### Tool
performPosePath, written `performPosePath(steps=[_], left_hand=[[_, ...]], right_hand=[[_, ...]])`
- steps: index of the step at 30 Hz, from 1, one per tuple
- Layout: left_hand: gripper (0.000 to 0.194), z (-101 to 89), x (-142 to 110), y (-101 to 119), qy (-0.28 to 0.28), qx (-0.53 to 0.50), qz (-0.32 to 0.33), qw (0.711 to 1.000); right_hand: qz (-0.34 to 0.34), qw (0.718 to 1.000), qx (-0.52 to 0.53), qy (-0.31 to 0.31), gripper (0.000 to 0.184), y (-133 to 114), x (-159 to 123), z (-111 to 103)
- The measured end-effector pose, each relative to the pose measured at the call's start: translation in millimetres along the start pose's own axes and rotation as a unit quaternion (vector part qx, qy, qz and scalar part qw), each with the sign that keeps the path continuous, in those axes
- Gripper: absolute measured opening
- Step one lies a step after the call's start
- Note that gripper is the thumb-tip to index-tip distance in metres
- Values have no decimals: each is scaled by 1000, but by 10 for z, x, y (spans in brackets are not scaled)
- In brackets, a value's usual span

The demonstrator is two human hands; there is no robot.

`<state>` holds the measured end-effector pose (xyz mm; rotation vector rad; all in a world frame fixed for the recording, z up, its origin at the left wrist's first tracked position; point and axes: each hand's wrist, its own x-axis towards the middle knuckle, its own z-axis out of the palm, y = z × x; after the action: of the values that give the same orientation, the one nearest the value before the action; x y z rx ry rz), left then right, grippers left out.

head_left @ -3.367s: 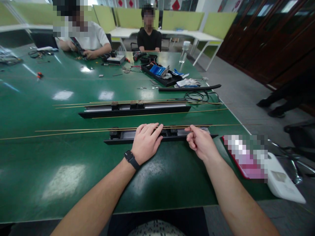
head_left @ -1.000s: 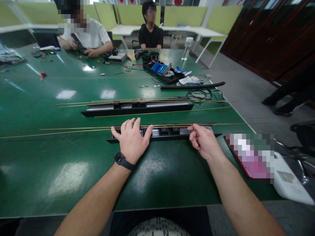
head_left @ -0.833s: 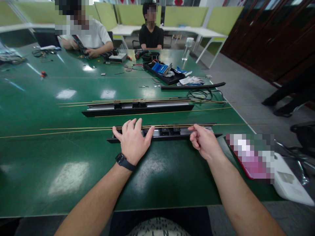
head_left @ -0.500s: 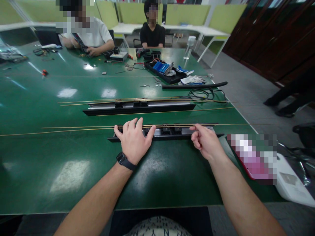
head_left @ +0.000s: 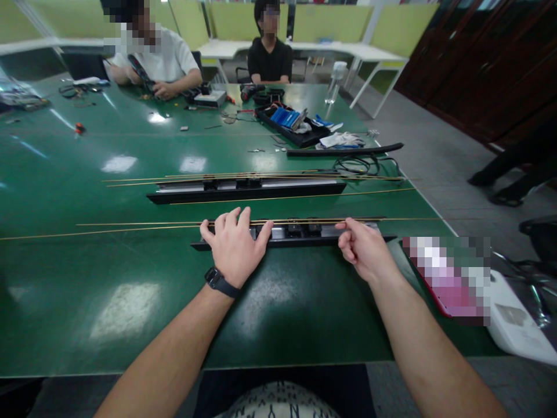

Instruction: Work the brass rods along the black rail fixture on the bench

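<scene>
My left hand [head_left: 237, 247] lies over the near rail [head_left: 304, 241], fingers spread and thumb held out to the side, fingertips up at the thin gold rods [head_left: 143, 226]; can't tell how hard they press. Right hand [head_left: 363, 247] is at the rail's right part, index finger out along the rods, other fingers curled; can't tell if finger and thumb pinch a rod. Near rail sits flat on the green table [head_left: 304, 331], right in front of me, black edges, silver inside, black blocks [head_left: 295, 229] in it between my hands. Rods run lengthwise along its far side and stick out past both ends. Watch [head_left: 214, 277] on left wrist.

Beyond, roughly parallel: far rail [head_left: 278, 191], more rods along its back, one in front. Behind that, black strip [head_left: 343, 152], coiled cable [head_left: 357, 166], gloves [head_left: 343, 140], black tray [head_left: 298, 136] with something blue [head_left: 285, 118] in it, clear bottle [head_left: 334, 86]. Right of my right forearm: red-edged item, blurred out, beside a white item [head_left: 516, 319]. Across the table, person in white shirt [head_left: 172, 61] holding a dark tool, person in black shirt [head_left: 270, 61] seated
</scene>
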<state>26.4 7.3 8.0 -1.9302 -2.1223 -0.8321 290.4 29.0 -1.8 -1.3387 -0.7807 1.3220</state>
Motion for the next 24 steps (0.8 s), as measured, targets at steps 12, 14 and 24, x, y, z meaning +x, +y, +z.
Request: performPosePath(steps=[12,14,24], left_hand=[[53,14,-6,4,9,8,5,1000],[52,12,-11,7,10,9,8,1000],[53,2,-20,19,-7,-5,5,1000]], right_hand=[[-2,1000,0,1,30,3,2,-3],[0,1000,0,1,29,3,1,0],[-1,1000,-8,3,29,-4,-7,4]])
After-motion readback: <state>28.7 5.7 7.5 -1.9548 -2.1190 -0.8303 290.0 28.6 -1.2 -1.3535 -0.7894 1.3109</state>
